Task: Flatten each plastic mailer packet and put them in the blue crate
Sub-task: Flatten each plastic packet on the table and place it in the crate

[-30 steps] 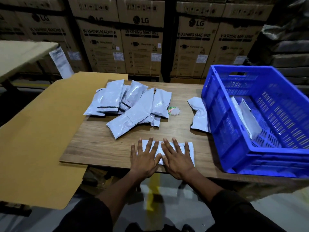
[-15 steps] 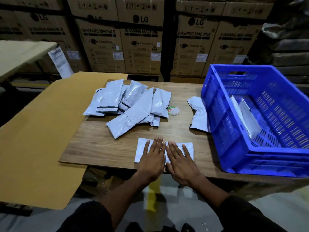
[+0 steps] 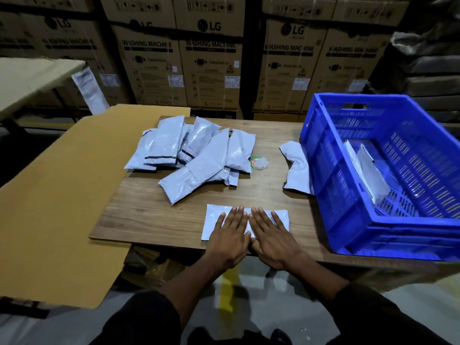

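Observation:
A flat white mailer packet (image 3: 213,220) lies at the near edge of the wooden table (image 3: 149,210). My left hand (image 3: 230,236) and my right hand (image 3: 272,236) press on it side by side, palms down, fingers straight and close together. A pile of several puffy white mailer packets (image 3: 196,155) sits farther back in the middle of the table. One crumpled mailer (image 3: 297,168) rests against the left wall of the blue crate (image 3: 323,170). Inside the crate lie flattened mailers (image 3: 368,170).
A small clear wad with a green label (image 3: 258,162) lies right of the pile. A tan cardboard sheet (image 3: 57,200) overlaps the table's left side. Stacked washing-machine cartons (image 3: 211,61) stand behind. The crate fills the table's right end.
Both hands have slid back toward me along the packet and their fingers have drawn together. More of the packet's far edge now shows.

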Demonstrator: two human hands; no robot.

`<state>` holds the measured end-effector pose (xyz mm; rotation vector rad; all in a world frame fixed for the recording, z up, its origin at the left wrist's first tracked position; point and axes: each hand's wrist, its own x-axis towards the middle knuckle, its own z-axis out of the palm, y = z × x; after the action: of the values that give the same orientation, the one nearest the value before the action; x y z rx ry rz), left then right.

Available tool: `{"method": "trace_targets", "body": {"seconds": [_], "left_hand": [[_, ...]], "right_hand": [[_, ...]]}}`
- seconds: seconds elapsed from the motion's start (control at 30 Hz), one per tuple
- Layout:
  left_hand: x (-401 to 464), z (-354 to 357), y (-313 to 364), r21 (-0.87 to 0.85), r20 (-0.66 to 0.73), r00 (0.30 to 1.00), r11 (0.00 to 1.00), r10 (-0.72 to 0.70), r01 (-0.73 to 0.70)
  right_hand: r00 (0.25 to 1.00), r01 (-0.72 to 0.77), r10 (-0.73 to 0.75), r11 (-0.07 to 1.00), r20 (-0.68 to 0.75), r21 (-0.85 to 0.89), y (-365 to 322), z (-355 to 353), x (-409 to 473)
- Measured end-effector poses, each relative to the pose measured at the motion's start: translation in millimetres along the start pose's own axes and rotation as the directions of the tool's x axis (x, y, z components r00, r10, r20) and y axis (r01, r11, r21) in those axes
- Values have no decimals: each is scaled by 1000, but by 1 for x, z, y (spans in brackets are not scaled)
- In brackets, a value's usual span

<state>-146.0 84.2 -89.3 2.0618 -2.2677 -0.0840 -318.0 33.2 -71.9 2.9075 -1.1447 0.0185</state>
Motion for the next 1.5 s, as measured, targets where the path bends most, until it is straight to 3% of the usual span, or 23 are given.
{"method": "trace_targets", "body": {"seconds": [0.2,0.47,0.63,0.8,0.9,1.07,1.23,1.4,1.5], "left_hand": [[-6,1,0,-4,-25,1000,1000,-13,13],[-11,7,-5,-64,-44,999,998,-9,7],[-14,7,-2,-264,-113,992,964,-49,18],[-3,9,-8,-466,-130,970,876,-207,124],[5,6,-17,-387,-182,954,909,-238,153],[5,10,-29,-200,-236,959,974,-157,110],[-3,21,-41,-138,-322,944,990,-78,35],[-6,18,-39,-139,-253,958,985,-132,99],[-7,18,-39,-133,-214,967,985,-140,113]], "right_hand": [[995,-93,90,991,34,99,13,13,-24],[984,-126,100,976,150,177,16,4,-23],[989,-148,140,962,50,230,-1,-11,-5],[995,-69,54,979,84,190,-15,-13,17],[987,-77,53,985,150,155,-14,-13,20],[973,-110,68,976,219,186,-14,-17,29],[979,-122,88,976,184,183,-14,-14,27],[987,-120,101,981,128,154,11,-8,12],[979,-131,103,979,175,154,26,-5,2]]}}
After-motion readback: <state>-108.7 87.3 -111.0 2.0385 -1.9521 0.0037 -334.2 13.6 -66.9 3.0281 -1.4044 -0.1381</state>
